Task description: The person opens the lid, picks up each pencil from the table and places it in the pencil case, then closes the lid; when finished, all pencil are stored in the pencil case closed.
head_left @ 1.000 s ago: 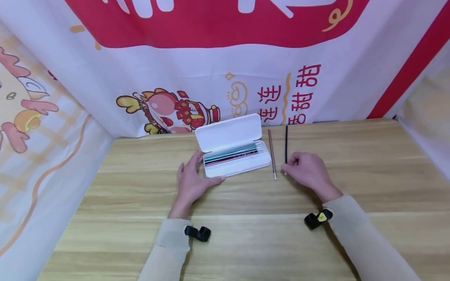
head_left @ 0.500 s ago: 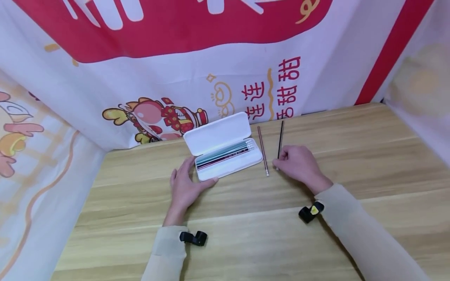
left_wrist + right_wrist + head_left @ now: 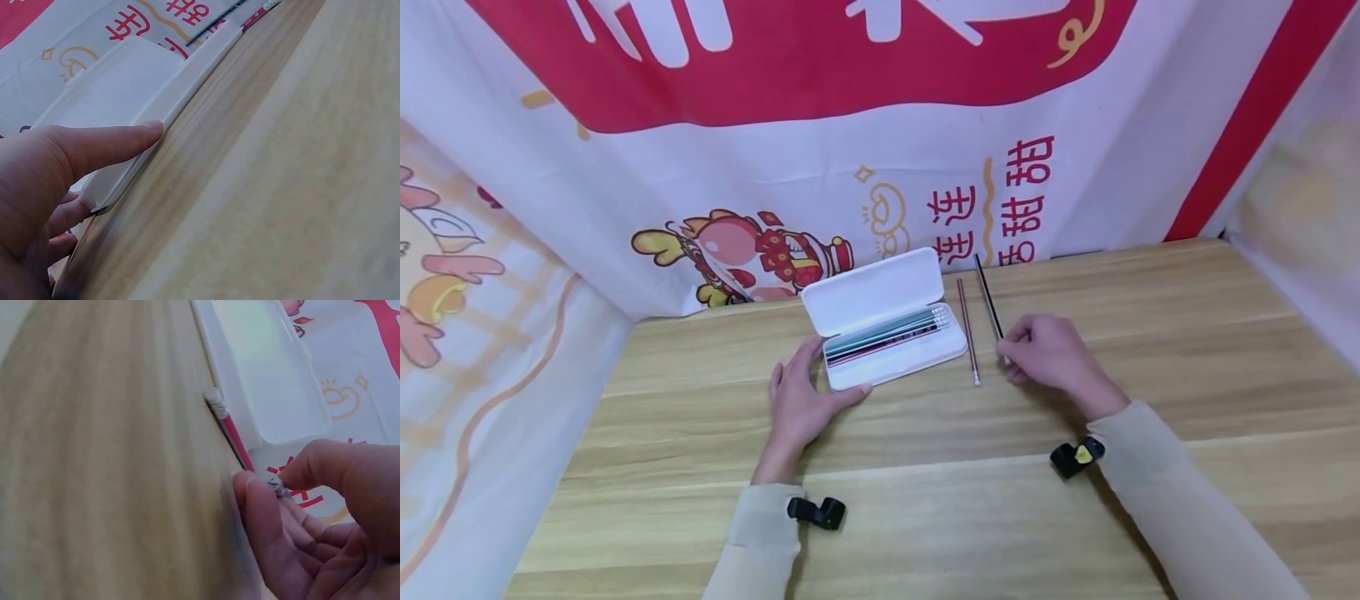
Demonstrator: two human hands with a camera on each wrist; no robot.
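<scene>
A white pencil case lies on the table with its lid raised. Several teal, black and red pencils rest in it, white eraser ends to the right. My left hand holds the case's left end, thumb on the front edge and fingers round the side. Between thumb and fingertips, my right hand pinches a black pencil near its eraser end; its far end points away and leftward. A dark red pencil lies on the table between the case and that hand.
The wooden table meets a white and red printed cloth just behind the case. More printed cloth hangs along the left side. Black wrist cameras sit on both sleeves.
The black pencil, pinched by my right hand throughout, has swung its far end leftward toward the red pencil. My left hand keeps its hold on the case. The head view has shifted slightly.
</scene>
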